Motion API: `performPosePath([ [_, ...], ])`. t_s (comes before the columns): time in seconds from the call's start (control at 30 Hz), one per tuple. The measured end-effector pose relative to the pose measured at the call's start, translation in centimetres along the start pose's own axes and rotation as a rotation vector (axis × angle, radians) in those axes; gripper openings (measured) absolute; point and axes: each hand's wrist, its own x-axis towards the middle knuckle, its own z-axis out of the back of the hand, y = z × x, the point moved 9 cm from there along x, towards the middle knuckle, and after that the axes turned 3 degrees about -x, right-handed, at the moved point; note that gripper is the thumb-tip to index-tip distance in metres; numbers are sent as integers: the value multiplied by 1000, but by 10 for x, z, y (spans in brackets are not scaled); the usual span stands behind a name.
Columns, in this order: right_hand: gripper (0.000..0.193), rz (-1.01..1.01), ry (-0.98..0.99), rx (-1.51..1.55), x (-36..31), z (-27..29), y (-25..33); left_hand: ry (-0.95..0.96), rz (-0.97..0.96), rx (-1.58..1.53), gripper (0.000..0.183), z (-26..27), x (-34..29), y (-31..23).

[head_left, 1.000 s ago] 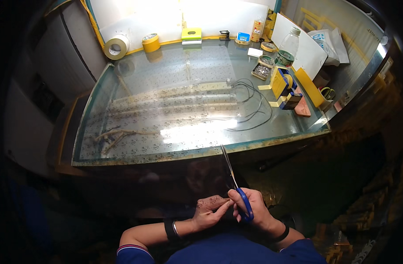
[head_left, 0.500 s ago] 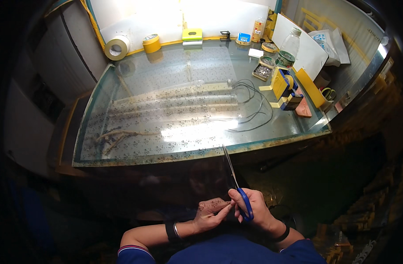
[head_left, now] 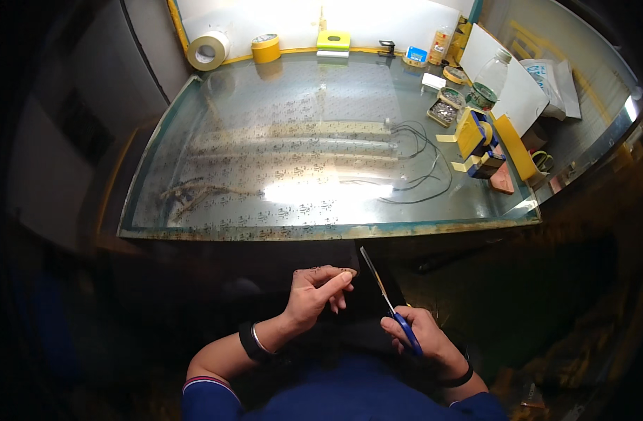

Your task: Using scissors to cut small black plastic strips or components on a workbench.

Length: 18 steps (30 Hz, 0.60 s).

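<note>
My left hand (head_left: pixel 313 298) is raised in front of the table's near edge, thumb and forefinger pinched together. Dark printed marks show across its fingers, so the clear printed film (head_left: pixel 265 217) appears to reach the pinch; between table and hand the film is hard to see against the dark. Fingers of my right hand (head_left: pixel 426 333) wrap the blue handles of a pair of scissors (head_left: pixel 382 286). The slim metal blades look nearly closed and point up and left, a little right of my left fingertips. The two hands are apart.
On the glass-topped table (head_left: pixel 412 217), black cords (head_left: pixel 444 182) and pale tubes (head_left: pixel 363 147) show. A tape dispenser (head_left: pixel 479 144), a tin of small metal pieces (head_left: pixel 444 111) and a clear bottle (head_left: pixel 491 81) stand right. Tape rolls (head_left: pixel 209 50) and a yellow-green hole punch (head_left: pixel 333 41) line the back.
My hands have drawn apart: the left went up and left, the right slightly right with the scissors. The table appears shifted up and right in the view.
</note>
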Motion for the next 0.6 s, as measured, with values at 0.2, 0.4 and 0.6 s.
performPosePath([
  [0.2, 28, -98, 174, 39, 3, -10, -11, -81, 140, -261, 20, 8, -7, 14],
  [0.4, 28, -2, 296, 119, 4, -15, 1, -161, 163, -298, 21, 12, -8, 8],
  [0.6, 27, 15, 341, 188, 4, -15, 6, -171, 203, -245, 17, 9, -10, 4],
])
